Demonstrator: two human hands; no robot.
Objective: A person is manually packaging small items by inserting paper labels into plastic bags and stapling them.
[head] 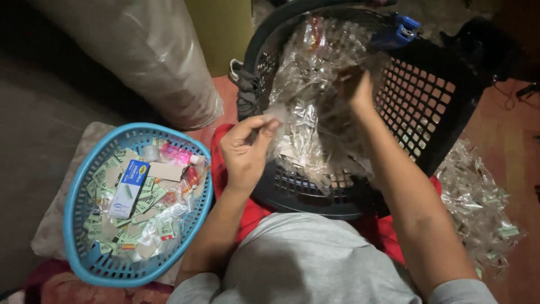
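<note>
Head view, left to right: a blue oval basket (pixel 84 247) at the left holds small cardboard slips and a white-and-blue box (pixel 128 188) near its middle. Just right of its rim, the left hand (pixel 244 152) has thumb and fingers pinched together on a corner of clear plastic wrapping (pixel 306 107), which fills the tilted black basket (pixel 427 112) resting on the lap. The right hand (pixel 355 87) is sunk among the wrappers; whether its fingers are closed I cannot tell. A loose heap of wrappers (pixel 478 197) lies at the far right. By my reading, one wrapper is being picked out of the mass; freeing it calls for a gentle pull. Open room is tight, between the two rims.
</note>
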